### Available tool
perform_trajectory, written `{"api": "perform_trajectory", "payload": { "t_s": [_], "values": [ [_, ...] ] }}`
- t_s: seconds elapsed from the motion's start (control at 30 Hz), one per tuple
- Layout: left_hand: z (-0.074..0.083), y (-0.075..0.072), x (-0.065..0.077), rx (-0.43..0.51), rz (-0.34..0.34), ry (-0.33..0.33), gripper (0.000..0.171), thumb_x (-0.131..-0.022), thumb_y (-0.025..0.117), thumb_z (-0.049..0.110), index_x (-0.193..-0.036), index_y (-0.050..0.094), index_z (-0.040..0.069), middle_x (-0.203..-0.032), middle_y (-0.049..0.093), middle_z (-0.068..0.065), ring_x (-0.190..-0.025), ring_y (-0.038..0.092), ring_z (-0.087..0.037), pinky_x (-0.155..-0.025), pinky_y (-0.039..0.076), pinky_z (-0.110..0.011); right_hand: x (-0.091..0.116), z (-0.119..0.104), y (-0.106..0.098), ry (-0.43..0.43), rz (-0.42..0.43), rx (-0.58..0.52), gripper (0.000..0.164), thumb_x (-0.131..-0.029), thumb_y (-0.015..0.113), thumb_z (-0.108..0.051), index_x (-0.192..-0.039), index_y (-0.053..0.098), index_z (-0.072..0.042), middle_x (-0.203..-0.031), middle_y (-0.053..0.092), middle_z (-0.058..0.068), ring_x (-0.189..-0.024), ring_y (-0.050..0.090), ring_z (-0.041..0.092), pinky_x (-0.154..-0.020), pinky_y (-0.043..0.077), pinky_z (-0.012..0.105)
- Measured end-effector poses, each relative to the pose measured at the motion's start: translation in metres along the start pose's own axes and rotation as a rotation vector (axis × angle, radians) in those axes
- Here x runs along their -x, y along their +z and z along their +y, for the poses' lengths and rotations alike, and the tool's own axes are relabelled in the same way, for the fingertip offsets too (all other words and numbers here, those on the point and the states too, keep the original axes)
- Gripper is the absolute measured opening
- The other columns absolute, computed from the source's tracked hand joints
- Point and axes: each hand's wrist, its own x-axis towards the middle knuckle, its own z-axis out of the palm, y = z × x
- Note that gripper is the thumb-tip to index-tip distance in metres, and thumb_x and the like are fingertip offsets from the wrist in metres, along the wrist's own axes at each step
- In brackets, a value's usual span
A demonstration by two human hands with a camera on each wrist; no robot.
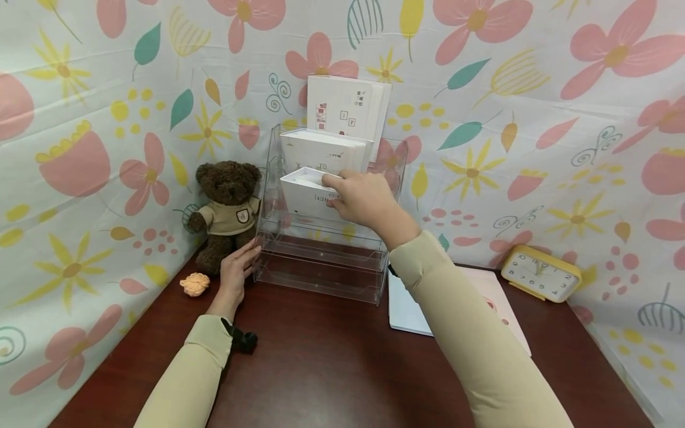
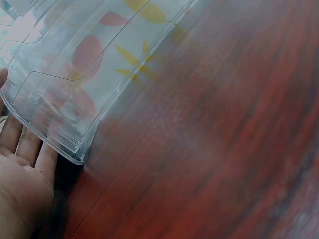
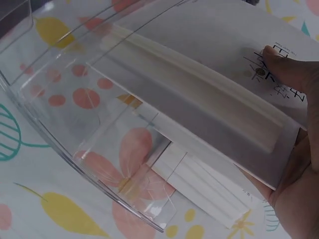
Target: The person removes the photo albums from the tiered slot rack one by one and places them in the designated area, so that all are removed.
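Observation:
In the head view, a clear plastic tiered rack [image 1: 320, 289] stands on the table. My right hand [image 1: 366, 199] pinches a white box [image 1: 302, 196] with dark lettering at its front tier. In the right wrist view, the thumb [image 3: 286, 67] lies on its lettered face and the other fingers are behind it. Low on the rack's left side rests my left hand [image 1: 233, 273], its fingers [image 2: 31, 144] fairly straight against the side wall. Behind the held box, another white box [image 1: 321, 148] and a taller white one [image 1: 342, 101] stand in the rack.
Left of the rack sits a brown teddy bear [image 1: 227, 208], with a small orange knitted piece [image 1: 195, 284] in front of it. Light blue and pink flat items [image 1: 409, 309] lie to the right, partly under my right arm. A yellow clock [image 1: 540, 273] stands farther right. Floral cloth [image 1: 471, 142] hangs behind.

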Motion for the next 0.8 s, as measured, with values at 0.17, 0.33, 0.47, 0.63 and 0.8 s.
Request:
{"api": "perform_trajectory", "payload": {
  "t_s": [0.17, 0.33, 0.47, 0.63, 0.8],
  "values": [
    [0.003, 0.001, -0.001, 0.001, -0.003, 0.001, 0.051, -0.092, 0.076, 0.034, -0.140, 0.063, 0.021, -0.123, 0.070, 0.012, -0.122, 0.060, -0.015, -0.098, 0.046, -0.033, 0.009, -0.003, 0.000, 0.015, 0.054, -0.004, 0.029, -0.092, 0.075, -0.035, -0.118, 0.067, -0.023, -0.087, 0.066, 0.003, -0.057, 0.057, 0.021, -0.045, 0.044, 0.039],
    [0.008, 0.000, -0.001, 0.009, -0.011, 0.007, 0.051, -0.093, 0.075, 0.032, -0.140, 0.063, 0.020, -0.118, 0.071, 0.015, -0.121, 0.061, -0.013, -0.101, 0.045, -0.035, 0.021, -0.013, 0.004, 0.029, 0.168, -0.011, 0.026, -0.092, 0.075, -0.031, -0.117, 0.070, -0.023, -0.088, 0.068, 0.004, -0.057, 0.059, 0.022, -0.045, 0.046, 0.040],
    [0.011, 0.001, 0.000, 0.013, -0.023, 0.010, 0.052, -0.093, 0.075, 0.032, -0.141, 0.061, 0.019, -0.125, 0.069, 0.012, -0.121, 0.061, -0.011, -0.107, 0.041, -0.040, 0.027, -0.019, 0.006, 0.025, 0.236, -0.011, 0.025, -0.091, 0.076, -0.027, -0.116, 0.072, -0.023, -0.090, 0.069, 0.003, -0.063, 0.065, 0.024, -0.046, 0.049, 0.041],
    [0.009, 0.000, 0.003, 0.008, -0.029, 0.007, 0.055, -0.093, 0.075, 0.034, -0.143, 0.059, 0.019, -0.130, 0.067, 0.009, -0.124, 0.058, -0.012, -0.111, 0.038, -0.042, 0.036, -0.026, 0.011, 0.005, 0.293, -0.020, 0.024, -0.090, 0.074, -0.016, -0.113, 0.074, -0.022, -0.104, 0.074, -0.001, -0.059, 0.063, 0.023, -0.040, 0.045, 0.039],
    [0.003, 0.001, 0.007, -0.018, -0.032, -0.008, 0.054, -0.094, 0.074, 0.034, -0.144, 0.059, 0.020, -0.125, 0.069, 0.012, -0.125, 0.058, -0.012, -0.111, 0.038, -0.042, 0.054, -0.039, 0.017, -0.033, 0.344, -0.009, 0.032, -0.088, 0.064, -0.005, -0.114, 0.075, -0.020, -0.114, 0.074, 0.000, -0.063, 0.067, 0.018, -0.037, 0.034, 0.030]
  ]
}}
